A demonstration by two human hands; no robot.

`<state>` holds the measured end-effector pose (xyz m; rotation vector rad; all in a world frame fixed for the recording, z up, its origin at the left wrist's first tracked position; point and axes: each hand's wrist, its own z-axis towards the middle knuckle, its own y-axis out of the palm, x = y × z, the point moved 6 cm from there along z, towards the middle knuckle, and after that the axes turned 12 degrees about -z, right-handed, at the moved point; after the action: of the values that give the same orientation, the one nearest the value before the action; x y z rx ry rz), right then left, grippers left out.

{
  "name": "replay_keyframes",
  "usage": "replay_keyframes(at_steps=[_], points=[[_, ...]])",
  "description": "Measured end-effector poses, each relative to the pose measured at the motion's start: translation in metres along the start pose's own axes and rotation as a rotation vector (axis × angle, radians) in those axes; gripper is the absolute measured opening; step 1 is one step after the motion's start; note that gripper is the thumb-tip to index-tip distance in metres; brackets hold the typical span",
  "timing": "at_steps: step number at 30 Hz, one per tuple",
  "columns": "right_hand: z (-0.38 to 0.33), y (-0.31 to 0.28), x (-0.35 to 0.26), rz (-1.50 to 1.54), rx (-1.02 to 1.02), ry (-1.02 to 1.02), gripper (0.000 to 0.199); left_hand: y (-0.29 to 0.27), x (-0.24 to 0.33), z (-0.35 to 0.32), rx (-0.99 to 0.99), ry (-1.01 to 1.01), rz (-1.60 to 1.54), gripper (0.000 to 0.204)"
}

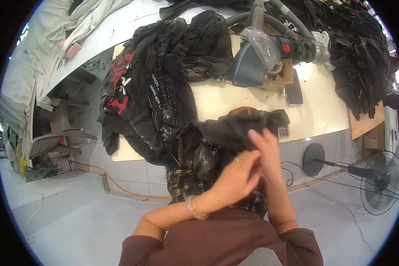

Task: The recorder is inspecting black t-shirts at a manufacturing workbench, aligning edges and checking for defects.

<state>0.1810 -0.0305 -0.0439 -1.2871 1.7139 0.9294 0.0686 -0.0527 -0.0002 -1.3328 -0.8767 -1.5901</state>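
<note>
My left hand (237,179), with bracelets on the wrist, reaches across my body and meets my right hand (267,153). Slight motion blur softens both. The left fingers are apart and lie against the right palm; those of my right hand point up and away, spread. I see nothing held in either. Just beyond them a black printed garment (235,128) with a red patch lies at the table's near edge and hangs over it toward my lap. Its lower part is partly hidden by my left hand and forearm.
On the pale table (314,111), a heap of black garments (142,97) lies left, with a grey machine (248,64), hose (281,24) and phone (293,88) at the back. More black clothes (359,66) hang right. A fan (381,181) stands on the floor right; a chair (62,133) left.
</note>
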Motion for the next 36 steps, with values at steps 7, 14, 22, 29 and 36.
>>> replay_keyframes(at_steps=[7, 14, 22, 29, 36], points=[[-0.005, -0.083, -0.053, 0.384, 0.117, -0.254, 0.025, -0.078, -0.006, 0.001, 0.382, 0.054, 0.813, 0.058], [-0.011, -0.081, -0.077, 0.263, -0.076, -0.365, 0.033, -0.193, -0.048, -0.013, 0.285, -0.325, 0.213, 0.021], [0.018, -0.052, -0.027, 0.332, -0.131, 0.01, 0.028, -0.272, -0.023, -0.012, 0.509, -0.254, -0.119, 0.023], [0.038, -0.052, -0.001, 0.409, -0.112, 0.07, 0.026, -0.269, -0.088, -0.029, 0.666, -0.323, -0.239, 0.029], [0.046, -0.063, -0.004, 0.044, 0.084, -0.008, 0.018, -0.225, -0.062, -0.008, 0.583, -0.337, -0.548, 0.037]])
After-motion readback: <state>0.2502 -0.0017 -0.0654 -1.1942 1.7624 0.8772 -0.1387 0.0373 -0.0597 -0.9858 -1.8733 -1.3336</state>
